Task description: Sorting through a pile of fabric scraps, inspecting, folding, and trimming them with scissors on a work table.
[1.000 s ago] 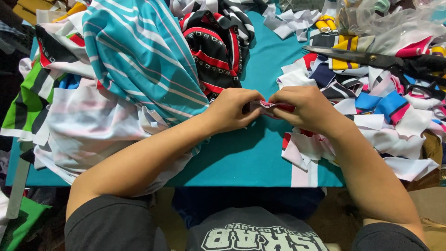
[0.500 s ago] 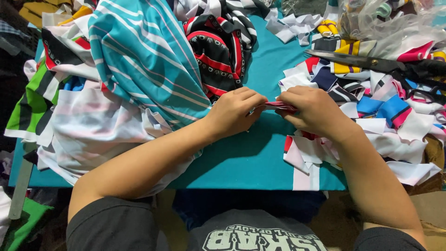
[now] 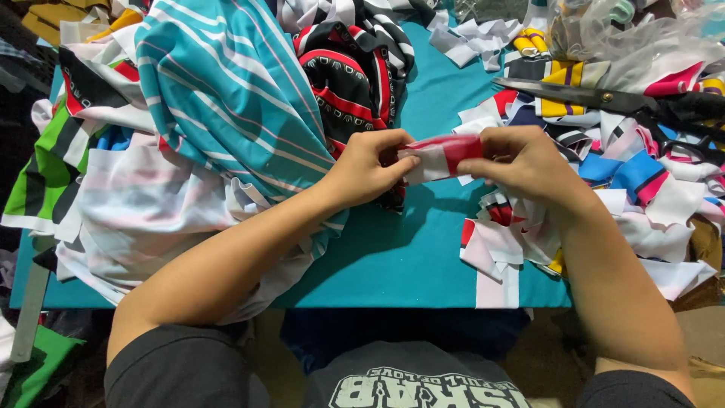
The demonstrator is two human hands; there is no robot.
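Both of my hands hold one small red and white fabric scrap (image 3: 440, 156) above the teal table (image 3: 408, 257). My left hand (image 3: 370, 168) pinches its left end and my right hand (image 3: 521, 162) pinches its right end, so the scrap is stretched between them. A heap of cut fabric pieces (image 3: 634, 189) in several colours lies under and to the right of my right hand. Just left of my left hand is a black and red patterned garment (image 3: 347, 83).
A large teal striped cloth (image 3: 226, 91) lies over a pile of white, green and black fabric (image 3: 113, 204) on the left. Long black scissors (image 3: 604, 98) rest on the scraps at the upper right. A clear plastic bag (image 3: 634, 38) sits at the far right corner.
My hands have moved slightly apart and the red and white scrap, earlier bunched between the fingers, is now pulled out flatter between them.
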